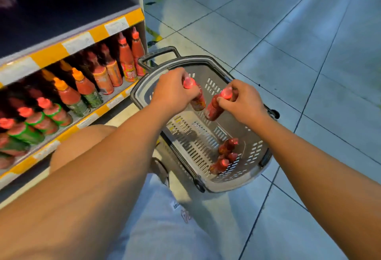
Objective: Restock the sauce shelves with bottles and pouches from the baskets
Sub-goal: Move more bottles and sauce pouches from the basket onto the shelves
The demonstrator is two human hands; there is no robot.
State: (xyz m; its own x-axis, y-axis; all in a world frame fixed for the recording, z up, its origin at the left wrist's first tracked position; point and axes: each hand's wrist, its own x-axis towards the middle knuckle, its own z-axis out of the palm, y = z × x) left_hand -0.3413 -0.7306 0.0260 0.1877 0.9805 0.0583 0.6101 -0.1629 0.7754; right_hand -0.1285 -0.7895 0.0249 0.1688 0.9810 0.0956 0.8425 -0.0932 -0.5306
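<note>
At the frame centre, over the basket (255, 156), my left hand (175, 92) grips one bottle (198, 101) near its cap, and my right hand (241, 103) another (214, 109). They seem light, smooth plastic; the neck is safest.

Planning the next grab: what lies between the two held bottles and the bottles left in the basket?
Head view: only bare slotted basket floor between the held bottles and the leftover bottles.

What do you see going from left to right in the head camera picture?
Shelf of sauce bottles → left hand gripping a red bottle → right hand gripping another red bottle → far rim of the grey basket → bare floor tiles.
</note>
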